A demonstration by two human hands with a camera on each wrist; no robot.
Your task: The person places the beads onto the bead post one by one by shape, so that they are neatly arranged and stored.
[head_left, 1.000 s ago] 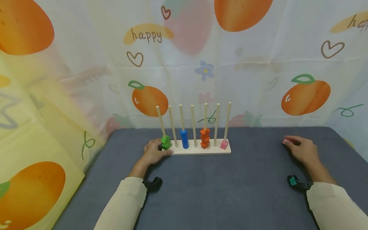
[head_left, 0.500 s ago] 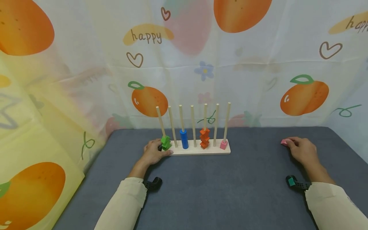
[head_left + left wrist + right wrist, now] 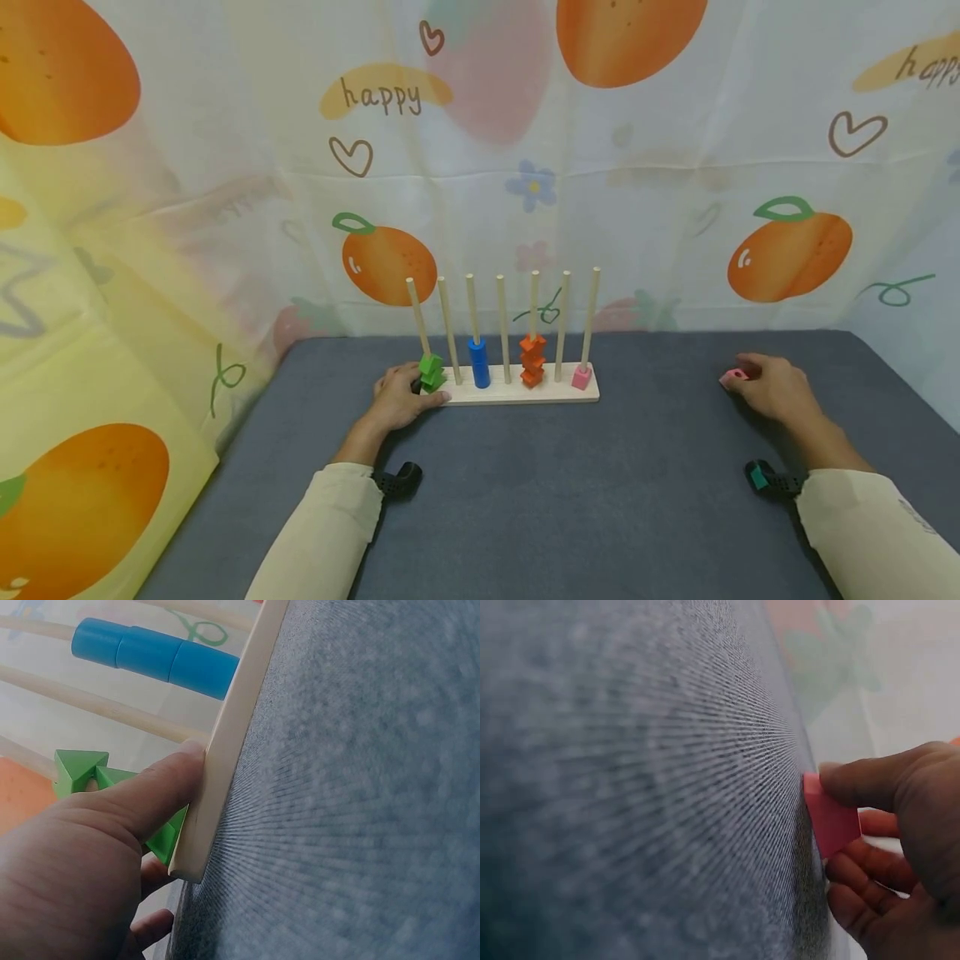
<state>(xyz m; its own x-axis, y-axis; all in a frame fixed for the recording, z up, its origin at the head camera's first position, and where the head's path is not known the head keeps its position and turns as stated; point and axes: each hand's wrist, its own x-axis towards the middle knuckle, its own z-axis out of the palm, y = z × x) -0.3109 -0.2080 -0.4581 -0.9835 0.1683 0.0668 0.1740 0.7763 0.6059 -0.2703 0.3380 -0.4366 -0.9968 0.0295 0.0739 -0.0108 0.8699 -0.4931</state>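
Observation:
A pale wooden peg board (image 3: 517, 394) with several upright pegs stands toward the back of the table. My left hand (image 3: 397, 402) grips its left end, thumb along the front edge, as the left wrist view also shows. Beside that thumb, green triangular blocks (image 3: 84, 766) sit on the leftmost peg. Blue cylinders (image 3: 154, 656), orange star-like blocks (image 3: 532, 362) and one pink block (image 3: 581, 377) are on other pegs. Well off to the right, my right hand (image 3: 776, 390) pinches a loose pink block (image 3: 832, 819) between thumb and fingers, at or just over the table; a hole shows in it.
A dark grey cloth (image 3: 570, 492) covers the table. Behind it hangs a fruit-printed curtain (image 3: 637, 208), close to the pegs. A yellow printed cloth (image 3: 90, 400) borders the left side. Each wrist wears a black strap (image 3: 401, 481).
The right hand has turned and shifted slightly left, and the pink block has come into view, pinched in its fingers. The left hand stays on the peg board.

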